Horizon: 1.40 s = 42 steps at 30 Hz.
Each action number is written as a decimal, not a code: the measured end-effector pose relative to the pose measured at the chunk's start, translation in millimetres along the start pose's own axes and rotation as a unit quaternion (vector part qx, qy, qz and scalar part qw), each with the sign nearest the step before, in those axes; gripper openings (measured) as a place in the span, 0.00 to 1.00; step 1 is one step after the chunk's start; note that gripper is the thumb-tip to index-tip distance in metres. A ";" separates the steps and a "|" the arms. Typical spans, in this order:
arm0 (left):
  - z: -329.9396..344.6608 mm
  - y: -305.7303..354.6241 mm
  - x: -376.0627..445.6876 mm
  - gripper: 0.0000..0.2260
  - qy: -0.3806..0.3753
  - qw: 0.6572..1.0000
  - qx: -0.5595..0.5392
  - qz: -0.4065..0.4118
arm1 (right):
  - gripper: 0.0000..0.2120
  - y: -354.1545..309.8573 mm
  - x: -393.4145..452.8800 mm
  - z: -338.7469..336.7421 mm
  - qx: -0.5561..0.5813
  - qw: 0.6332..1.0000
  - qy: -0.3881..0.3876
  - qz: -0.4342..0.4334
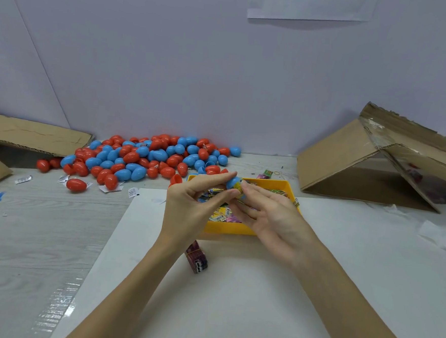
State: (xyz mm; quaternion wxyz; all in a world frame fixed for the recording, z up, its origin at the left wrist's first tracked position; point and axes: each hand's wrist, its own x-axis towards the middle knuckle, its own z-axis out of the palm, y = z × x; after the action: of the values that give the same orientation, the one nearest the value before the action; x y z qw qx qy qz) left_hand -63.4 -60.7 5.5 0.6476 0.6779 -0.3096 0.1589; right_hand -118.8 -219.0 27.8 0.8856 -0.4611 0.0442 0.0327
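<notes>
Where the blue egg half (232, 182) sits: over the far rim of the yellow tray (228, 228), lifted off it, held between both hands.
Yellow packet (239, 190): at the mouth of the blue egg half, partly inside it.
Left hand (195, 204): over the tray's left end, thumb and curled fingers pinching the blue egg half.
Right hand (269, 214): over the tray's middle, palm turned up, fingertips pinching the yellow packet, the other fingers loosely bent.
Tray contents: a heap of printed packets, mostly hidden by the hands.
Small printed box (196, 258): just in front of the tray, on the white sheet (233, 301).
Egg pile (148, 158): red and blue eggs, behind and left of the tray, against the wall.
Single red egg (76, 185): well left of the tray, among paper slips (133, 192).
Green packet (267, 173): just behind the tray.
Tipped cardboard box (349, 164): right of the tray, open side facing it.
Flat cardboard (29, 134): far left of the tray.
Worktop (40, 235): pale wood grain, under everything.
</notes>
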 end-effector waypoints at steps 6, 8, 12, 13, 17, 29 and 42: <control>5.6 -0.8 -1.7 0.13 0.037 0.999 0.002 0.004 | 0.21 -1.5 -2.8 3.7 0.088 0.991 -0.030 0.095; 5.3 -1.0 -1.4 0.12 0.037 0.999 -0.003 0.005 | 0.23 -0.9 -2.6 4.1 0.097 0.990 -0.032 0.101; 5.1 -2.2 -1.2 0.11 0.034 0.999 0.001 -0.001 | 0.20 -1.0 -1.3 3.5 0.094 0.990 -0.028 0.100; 5.6 -1.7 -1.3 0.12 0.027 1.000 0.000 -0.006 | 0.18 -1.3 -0.8 3.1 0.094 0.990 -0.025 0.099; 7.0 1.1 -1.8 0.14 -0.027 0.999 0.017 0.002 | 0.15 -1.2 2.5 -1.1 0.056 0.997 -0.002 0.060; 6.3 1.8 -3.9 0.18 -0.009 0.985 0.139 0.098 | 0.23 15.9 4.3 -0.1 -0.223 0.969 0.080 -0.077; 12.7 4.4 -7.5 0.15 0.017 0.985 0.161 0.061 | 0.12 21.2 2.4 4.6 -0.207 0.971 0.068 -0.096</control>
State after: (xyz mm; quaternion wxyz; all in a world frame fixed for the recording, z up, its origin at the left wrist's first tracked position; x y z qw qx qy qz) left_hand -74.2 -71.4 2.9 0.5245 0.7504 -0.3095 0.2570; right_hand -118.3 -203.0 12.9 0.7651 -0.6373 0.0520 -0.0757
